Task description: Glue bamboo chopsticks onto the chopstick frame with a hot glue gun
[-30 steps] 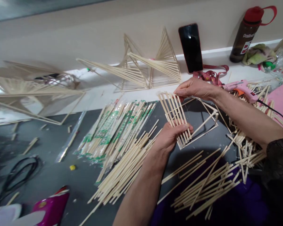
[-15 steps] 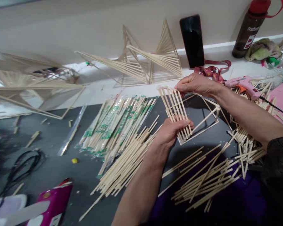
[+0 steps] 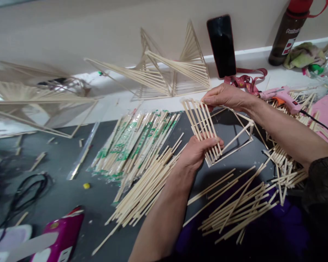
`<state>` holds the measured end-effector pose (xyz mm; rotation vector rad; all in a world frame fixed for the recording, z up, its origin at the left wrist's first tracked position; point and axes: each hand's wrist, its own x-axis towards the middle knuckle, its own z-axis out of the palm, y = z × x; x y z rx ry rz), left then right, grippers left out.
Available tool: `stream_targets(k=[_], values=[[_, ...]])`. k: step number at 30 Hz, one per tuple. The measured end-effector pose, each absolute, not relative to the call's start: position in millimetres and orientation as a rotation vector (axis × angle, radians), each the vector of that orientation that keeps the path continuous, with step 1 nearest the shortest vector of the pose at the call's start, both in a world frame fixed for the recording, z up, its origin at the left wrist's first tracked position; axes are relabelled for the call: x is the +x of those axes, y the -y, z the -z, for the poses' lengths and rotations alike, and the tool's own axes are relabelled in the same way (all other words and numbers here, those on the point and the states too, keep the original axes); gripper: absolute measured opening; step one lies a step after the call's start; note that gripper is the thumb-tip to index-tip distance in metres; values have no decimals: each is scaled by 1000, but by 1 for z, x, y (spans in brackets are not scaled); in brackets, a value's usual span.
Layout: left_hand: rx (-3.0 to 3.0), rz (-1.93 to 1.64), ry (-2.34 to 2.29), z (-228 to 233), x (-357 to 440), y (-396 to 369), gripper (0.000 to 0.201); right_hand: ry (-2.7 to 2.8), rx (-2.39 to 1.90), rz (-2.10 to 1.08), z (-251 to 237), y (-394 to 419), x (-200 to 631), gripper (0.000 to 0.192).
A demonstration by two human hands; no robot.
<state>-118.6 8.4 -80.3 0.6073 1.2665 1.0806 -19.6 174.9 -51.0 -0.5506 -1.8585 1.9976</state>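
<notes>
A small frame of glued bamboo sticks (image 3: 199, 123) is held above the dark tabletop (image 3: 60, 189). My left hand (image 3: 196, 151) grips its near lower edge, the thumb lying across the row of slanted sticks. My right hand (image 3: 226, 97) pinches the top far corner of the same frame. Behind the slats, the frame's open square part (image 3: 239, 136) rests toward the right.
Wrapped chopstick packs (image 3: 133, 142) and loose sticks (image 3: 144, 185) lie left of my hands; more loose sticks (image 3: 240, 207) lie in front. A pink glue gun (image 3: 280, 96), a phone (image 3: 221, 45), a bottle (image 3: 288, 32) and finished stick sculptures (image 3: 169, 72) stand behind.
The view has shifted slightly down. Both hands keep the same hold on the stick frame, with only small adjustments of the fingers.
</notes>
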Motion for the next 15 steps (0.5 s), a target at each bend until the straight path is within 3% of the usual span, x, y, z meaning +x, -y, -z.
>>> stream_targets(k=[15], values=[[581,-1079,-1279,81,-118,-9,22,1888,-541,-1976,53,-176,-20,20]])
